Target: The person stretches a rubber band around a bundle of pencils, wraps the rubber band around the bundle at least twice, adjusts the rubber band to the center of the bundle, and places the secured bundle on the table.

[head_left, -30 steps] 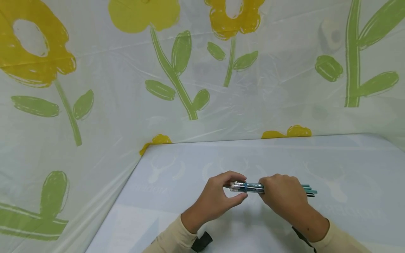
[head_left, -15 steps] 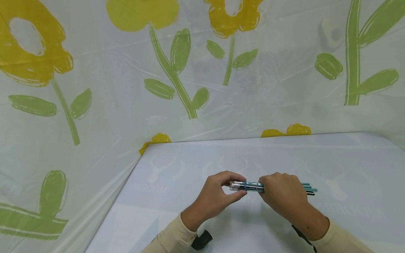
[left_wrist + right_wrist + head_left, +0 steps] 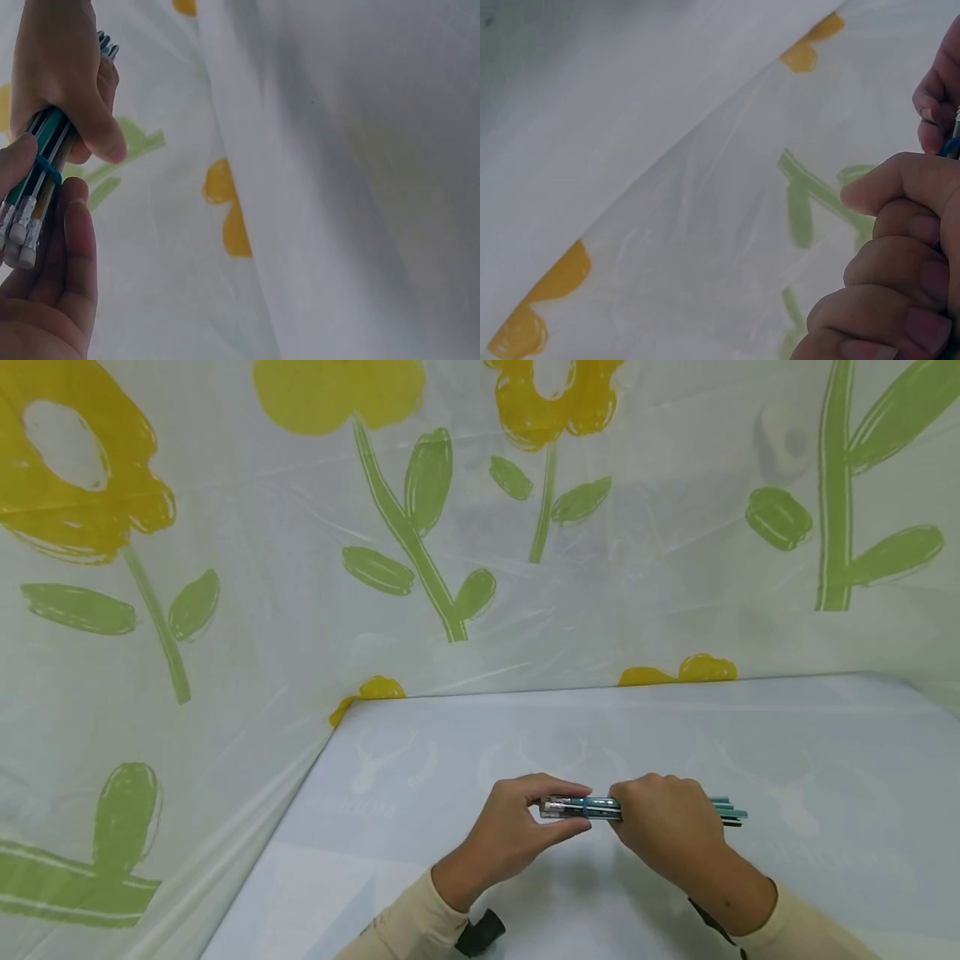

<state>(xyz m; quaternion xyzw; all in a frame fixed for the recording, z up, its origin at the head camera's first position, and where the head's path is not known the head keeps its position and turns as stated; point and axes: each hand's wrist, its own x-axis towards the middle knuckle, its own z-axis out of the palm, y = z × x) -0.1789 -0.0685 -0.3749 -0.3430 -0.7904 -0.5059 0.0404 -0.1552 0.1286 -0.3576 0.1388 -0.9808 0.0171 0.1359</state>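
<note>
A bundle of pencils [image 3: 604,808] with dark and teal barrels lies level between my hands, above the table. A blue band [image 3: 586,807] wraps it near the eraser ends. My right hand [image 3: 670,820] grips the bundle in a fist around its middle, and the far ends stick out past it on the right. My left hand [image 3: 504,828] has thumb and fingertips on opposite sides of the bundle, right at the band. White erasers [image 3: 27,257] in silver ferrules show inside the left palm in the left wrist view. In the right wrist view, the curled fingers of the right hand hide most of the pencils.
A white tabletop [image 3: 420,735] with faint deer prints spreads under the hands. Behind and to the left hangs a pale curtain [image 3: 285,568] printed with yellow flowers and green stems. A black strap piece [image 3: 481,932] sits by the left wrist.
The bundle and right hand have shifted slightly left. The left fingertips and the blue band have edged right, so the band sits a little farther from the eraser ends.
</note>
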